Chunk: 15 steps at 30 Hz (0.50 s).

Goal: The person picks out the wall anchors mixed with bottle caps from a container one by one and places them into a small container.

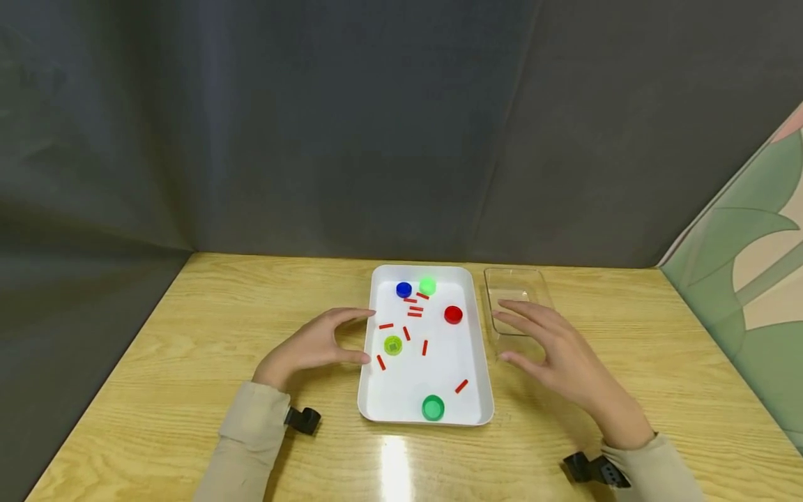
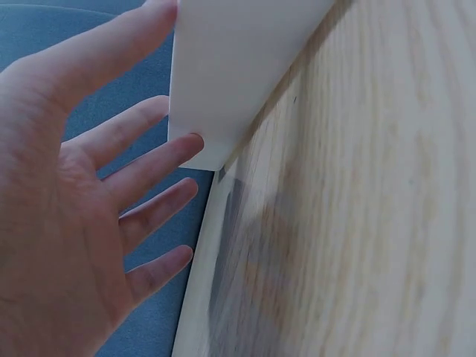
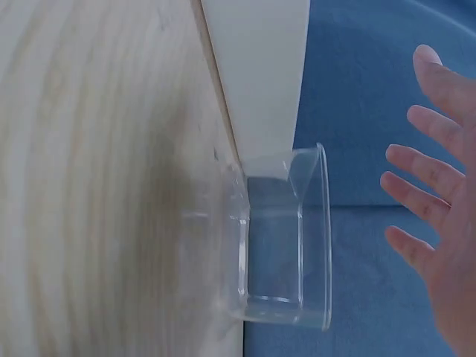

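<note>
A white tray (image 1: 439, 369) lies on the table, holding several small red sticks (image 1: 461, 386) and several round caps. Among the caps are a blue one (image 1: 404, 289), a light green one (image 1: 427, 286), a red one (image 1: 453, 315), a yellow-green one (image 1: 393, 345) and a green one (image 1: 433, 408). My left hand (image 1: 314, 345) is spread at the tray's left side, fingertips right at the rim. To the tray's right, my right hand (image 1: 558, 348) hovers with fingers extended and nothing in it. It overlaps a clear plastic box (image 1: 511, 279) in the head view.
The wooden table (image 1: 251, 293) reaches back to a dark curtain (image 1: 351, 139). At the far right stands a leaf-patterned panel (image 1: 740, 265). A black wrist camera (image 1: 304, 420) sits at my left cuff, another (image 1: 592, 469) at my right.
</note>
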### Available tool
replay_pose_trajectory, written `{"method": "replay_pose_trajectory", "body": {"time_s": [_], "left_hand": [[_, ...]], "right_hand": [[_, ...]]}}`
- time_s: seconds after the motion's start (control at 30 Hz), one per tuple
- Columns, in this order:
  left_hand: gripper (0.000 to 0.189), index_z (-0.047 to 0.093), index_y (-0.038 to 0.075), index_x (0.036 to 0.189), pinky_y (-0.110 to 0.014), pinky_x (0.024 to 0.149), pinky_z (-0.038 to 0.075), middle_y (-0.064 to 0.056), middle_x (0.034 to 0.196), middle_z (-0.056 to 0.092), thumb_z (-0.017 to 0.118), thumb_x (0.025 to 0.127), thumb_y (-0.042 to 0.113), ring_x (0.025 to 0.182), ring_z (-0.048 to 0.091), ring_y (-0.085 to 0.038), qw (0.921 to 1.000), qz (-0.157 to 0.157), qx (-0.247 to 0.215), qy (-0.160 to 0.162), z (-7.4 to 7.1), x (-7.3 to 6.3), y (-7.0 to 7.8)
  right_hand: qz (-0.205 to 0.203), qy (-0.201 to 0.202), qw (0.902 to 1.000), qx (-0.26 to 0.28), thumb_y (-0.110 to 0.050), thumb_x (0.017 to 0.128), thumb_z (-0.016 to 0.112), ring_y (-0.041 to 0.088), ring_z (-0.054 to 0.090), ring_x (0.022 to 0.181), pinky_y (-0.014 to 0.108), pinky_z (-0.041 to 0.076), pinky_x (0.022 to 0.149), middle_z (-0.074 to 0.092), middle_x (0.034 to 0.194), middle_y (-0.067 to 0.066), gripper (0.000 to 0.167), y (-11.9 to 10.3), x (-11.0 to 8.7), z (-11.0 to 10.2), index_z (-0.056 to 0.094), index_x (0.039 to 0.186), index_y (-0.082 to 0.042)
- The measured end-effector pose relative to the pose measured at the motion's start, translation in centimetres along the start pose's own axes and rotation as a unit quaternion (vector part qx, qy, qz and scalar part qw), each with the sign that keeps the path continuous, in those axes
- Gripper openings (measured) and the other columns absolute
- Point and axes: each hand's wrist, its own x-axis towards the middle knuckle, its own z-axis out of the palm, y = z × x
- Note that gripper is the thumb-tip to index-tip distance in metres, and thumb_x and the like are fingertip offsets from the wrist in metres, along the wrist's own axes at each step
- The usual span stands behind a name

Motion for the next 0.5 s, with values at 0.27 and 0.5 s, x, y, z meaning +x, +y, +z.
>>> {"method": "replay_pose_trajectory", "body": {"time_s": [0.27, 0.5], "left_hand": [[0.076, 0.053, 0.022, 0.144, -0.048, 0.112, 0.031, -0.003, 0.149, 0.046, 0.087, 0.077, 0.036, 0.140, 0.037, -0.025, 0.9999, -0.006, -0.012, 0.000, -0.2, 0.0, 0.2], [0.078, 0.053, 0.022, 0.144, -0.048, 0.113, 0.031, -0.003, 0.149, 0.046, 0.088, 0.075, 0.036, 0.140, 0.037, -0.025, 1.0000, -0.006, -0.007, -0.003, -0.1, 0.0, 0.1]], "right_hand": [[-0.005, -0.014, 0.9996, 0.024, -0.045, 0.091, 0.070, 0.028, 0.054, 0.123, 0.039, 0.036, 0.107, 0.060, 0.134, 0.005, 0.049, -0.9, 0.2, 1.2, 0.067, 0.129, -0.015], [-0.014, -0.035, 0.9978, 0.054, -0.029, 0.081, 0.083, 0.021, 0.056, 0.119, 0.037, 0.039, 0.101, 0.064, 0.129, 0.001, 0.046, -1.6, 0.2, 2.4, 0.070, 0.123, -0.015]]}}
